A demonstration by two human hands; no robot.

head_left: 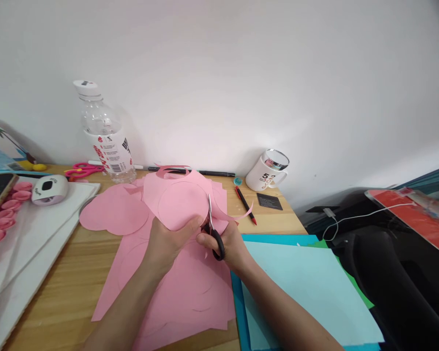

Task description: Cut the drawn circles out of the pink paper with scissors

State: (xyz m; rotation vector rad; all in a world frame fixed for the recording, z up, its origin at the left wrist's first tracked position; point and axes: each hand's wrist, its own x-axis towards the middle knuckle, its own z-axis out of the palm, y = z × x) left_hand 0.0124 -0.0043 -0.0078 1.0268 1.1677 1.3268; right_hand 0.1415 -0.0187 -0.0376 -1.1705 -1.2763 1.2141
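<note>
My left hand [168, 241] grips a sheet of pink paper [181, 200] with a drawn circle, holding it up above the desk. My right hand [229, 246] is closed on black-handled scissors [212, 229], whose blades point up along the right side of the circle. A thin curl of cut pink paper [241, 214] hangs off to the right. More pink sheets [183, 287] lie flat under both hands, and a cut pink circle [115, 212] lies to the left.
A plastic bottle [104, 136], pink scissors [82, 170] and a white mug [265, 173] stand along the wall. A red-black pen [246, 204] lies near the mug. Light blue paper [307, 287] lies right; a white board [32, 234] with pink paper rolls [3, 214] lies left.
</note>
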